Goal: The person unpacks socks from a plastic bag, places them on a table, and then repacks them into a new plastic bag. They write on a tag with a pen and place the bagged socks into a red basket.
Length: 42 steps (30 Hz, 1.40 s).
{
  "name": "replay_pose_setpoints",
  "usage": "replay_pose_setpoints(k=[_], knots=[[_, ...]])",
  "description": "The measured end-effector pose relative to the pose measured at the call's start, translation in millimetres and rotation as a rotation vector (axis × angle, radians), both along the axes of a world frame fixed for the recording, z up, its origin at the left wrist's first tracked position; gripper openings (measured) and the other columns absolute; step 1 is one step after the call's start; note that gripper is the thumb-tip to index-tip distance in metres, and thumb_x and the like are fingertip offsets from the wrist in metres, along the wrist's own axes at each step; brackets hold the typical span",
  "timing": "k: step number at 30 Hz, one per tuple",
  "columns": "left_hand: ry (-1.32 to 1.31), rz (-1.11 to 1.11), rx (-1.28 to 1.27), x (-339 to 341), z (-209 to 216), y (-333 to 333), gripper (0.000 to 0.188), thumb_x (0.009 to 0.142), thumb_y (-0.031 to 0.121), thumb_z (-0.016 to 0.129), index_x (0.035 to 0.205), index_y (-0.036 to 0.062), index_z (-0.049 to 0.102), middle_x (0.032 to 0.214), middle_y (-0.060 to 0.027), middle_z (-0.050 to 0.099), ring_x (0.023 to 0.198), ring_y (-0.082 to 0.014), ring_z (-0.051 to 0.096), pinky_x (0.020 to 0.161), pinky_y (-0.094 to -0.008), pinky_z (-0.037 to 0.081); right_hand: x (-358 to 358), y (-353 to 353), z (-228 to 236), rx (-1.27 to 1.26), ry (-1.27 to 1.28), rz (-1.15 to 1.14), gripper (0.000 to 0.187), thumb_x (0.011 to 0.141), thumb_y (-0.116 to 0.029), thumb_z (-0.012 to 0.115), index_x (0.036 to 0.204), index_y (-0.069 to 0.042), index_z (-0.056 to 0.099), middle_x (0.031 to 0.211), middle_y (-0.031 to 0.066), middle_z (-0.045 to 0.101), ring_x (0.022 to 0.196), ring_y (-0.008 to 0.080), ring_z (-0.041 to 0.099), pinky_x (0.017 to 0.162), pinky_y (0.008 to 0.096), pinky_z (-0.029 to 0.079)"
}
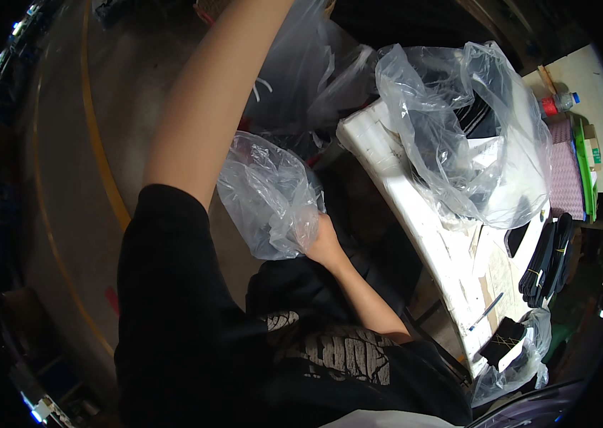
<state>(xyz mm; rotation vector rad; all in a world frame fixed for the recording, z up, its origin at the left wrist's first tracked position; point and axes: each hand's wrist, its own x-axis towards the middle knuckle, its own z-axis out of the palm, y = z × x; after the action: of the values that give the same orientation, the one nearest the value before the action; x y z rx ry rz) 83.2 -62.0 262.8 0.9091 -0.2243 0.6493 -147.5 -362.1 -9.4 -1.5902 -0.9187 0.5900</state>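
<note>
My right hand (324, 242) is low in front of my body, closed on the edge of a crumpled clear plastic bag (262, 192). The bag hangs out to the left of that hand, and its folds partly hide the fingers. My left arm (205, 114) stretches far forward, past the top edge of the picture, so the left hand is out of sight. Just right of the left forearm lies a larger mass of clear plastic (294, 64), with white strings beside it.
A white table (416, 192) stands on the right. On it are a big open clear bag (451, 178) with dark items inside, bundled black strips (548, 260), a pen (485, 312) and a small bagged black bundle (505, 341). A bottle (560, 103) stands farther back. Yellow lines (98, 143) mark the floor at left.
</note>
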Motion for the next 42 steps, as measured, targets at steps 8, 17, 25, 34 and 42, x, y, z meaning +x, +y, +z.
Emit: replay_pose_setpoints(k=[8,17,25,34,42], knots=[[-0.123,-0.079,0.036,40.7,-37.6,23.4,0.054,0.102,0.033,0.059,0.146,0.0039,0.044,0.158,-0.0315,0.04,0.116,-0.0419,0.069,0.051,-0.0324,0.051,2.8,-0.7,1.3,0.058,-0.043,-0.024,0.024,0.084,-0.009,0.075,0.106,-0.001,0.07,0.1,0.0206,0.072,0.092,0.041,0.069,0.084,0.0429,0.055],[1.152,0.014,0.413,-38.1,-249.5,56.7,0.03,0.108,0.045,0.049,0.107,0.0168,0.058,0.103,-0.002,0.067,0.089,-0.0145,0.064,0.078,-0.0375,0.049,12.7,-4.5,-6.6,0.09,-0.091,-0.009,0.036,0.081,-0.011,0.073,0.115,-0.001,0.068,0.103,0.022,0.071,0.098,0.0443,0.068,0.091,0.046,0.054],[1.26,-0.039,0.544,-115.7,-243.5,69.2,0.06,0.106,0.047,0.051,0.15,0.0066,0.046,0.136,-0.0131,0.06,0.122,-0.0235,0.061,0.109,-0.0461,0.045,24.0,-9.2,-4.6,0.11,-0.037,-0.019,0.044,0.081,-0.012,0.075,0.122,0.0,0.067,0.106,0.0226,0.072,0.101,0.0449,0.068,0.092,0.0456,0.053],[1.197,0.124,0.315,-195.7,-249.5,59.7,0.09,0.103,0.065,0.053,0.161,0.001,0.029,0.148,-0.0213,0.059,0.138,-0.0313,0.056,0.118,-0.0482,0.04,22.6,8.6,7.3,0.091,0.121,-0.084,0.039,0.085,-0.006,0.07,0.123,0.0,0.066,0.109,0.0232,0.071,0.101,0.0451,0.067,0.089,0.0444,0.054],[0.779,0.136,-0.367,-327.1,-264.9,18.4,0.074,0.104,0.055,0.054,0.151,-0.0024,0.045,0.143,-0.0213,0.062,0.126,-0.0353,0.064,0.104,-0.0488,0.055,71.8,90.5,-2.9,0.117,0.0,-0.056,0.031,0.09,-0.002,0.061,0.121,0.001,0.064,0.112,0.0243,0.069,0.103,0.0431,0.068,0.09,0.0417,0.054]])
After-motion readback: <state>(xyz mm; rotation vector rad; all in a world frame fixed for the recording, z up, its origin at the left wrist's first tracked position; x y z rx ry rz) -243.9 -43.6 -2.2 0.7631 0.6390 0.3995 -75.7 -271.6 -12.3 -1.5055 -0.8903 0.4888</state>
